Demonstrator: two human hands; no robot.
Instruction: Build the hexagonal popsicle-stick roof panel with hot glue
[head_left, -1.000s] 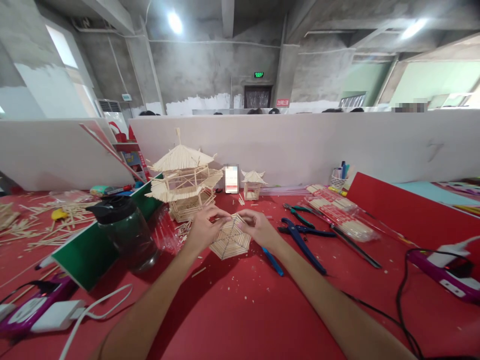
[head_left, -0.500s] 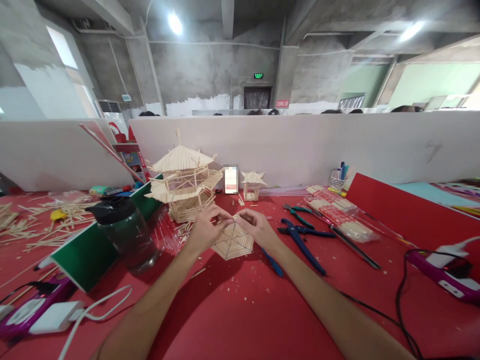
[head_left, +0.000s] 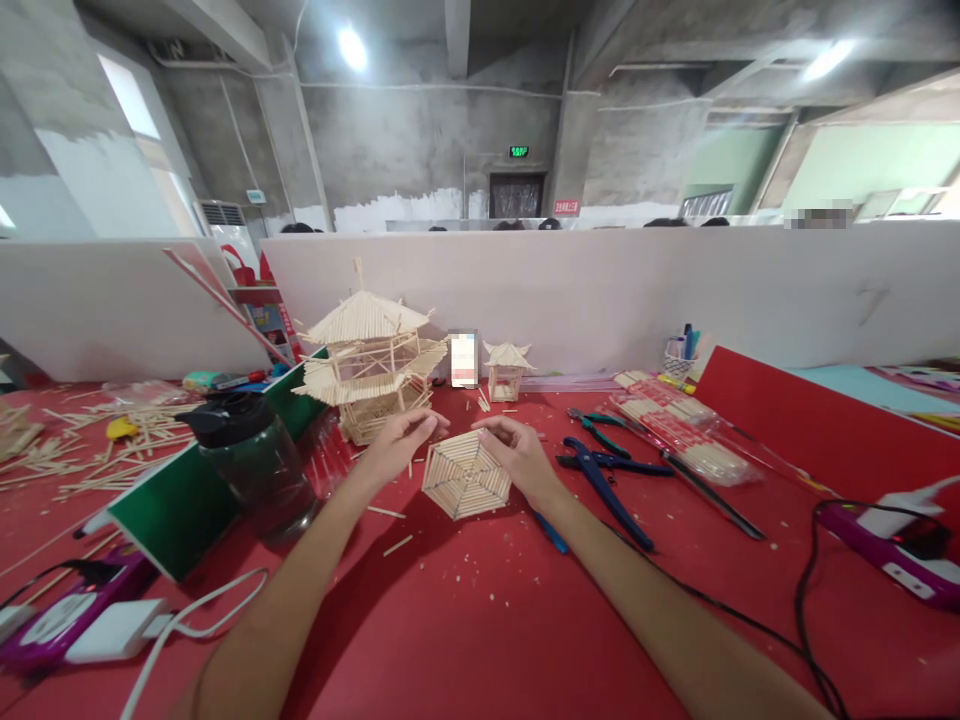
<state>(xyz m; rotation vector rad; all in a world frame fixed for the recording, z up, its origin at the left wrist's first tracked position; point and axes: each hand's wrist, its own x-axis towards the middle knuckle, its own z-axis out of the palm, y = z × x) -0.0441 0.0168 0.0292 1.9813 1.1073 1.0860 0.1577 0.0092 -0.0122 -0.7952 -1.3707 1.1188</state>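
Note:
A hexagonal panel of thin wooden sticks (head_left: 466, 480), laid in rings like a web, is tilted up in front of me. My right hand (head_left: 517, 455) pinches its upper right edge between thumb and fingers. Just left of the panel, my left hand (head_left: 405, 445) hovers apart from it, thumb and fingers slightly parted and nothing visible between them. Behind my left hand stands a large two-tiered stick pagoda (head_left: 367, 360). A small stick pavilion (head_left: 508, 372) stands farther back, beside a lit phone (head_left: 463, 360).
Blue-handled cutters (head_left: 611, 490), green-handled pliers (head_left: 600, 430) and packs of sticks (head_left: 686, 430) lie to the right. On the left are a dark water bottle (head_left: 251, 460), a green board (head_left: 176, 510) and loose sticks (head_left: 142, 450). Power strips (head_left: 892, 560) with cables flank the red table.
My left hand has let go of the panel's top edge and moved left. The panel has turned slightly and shows more of its face, still held by my right hand.

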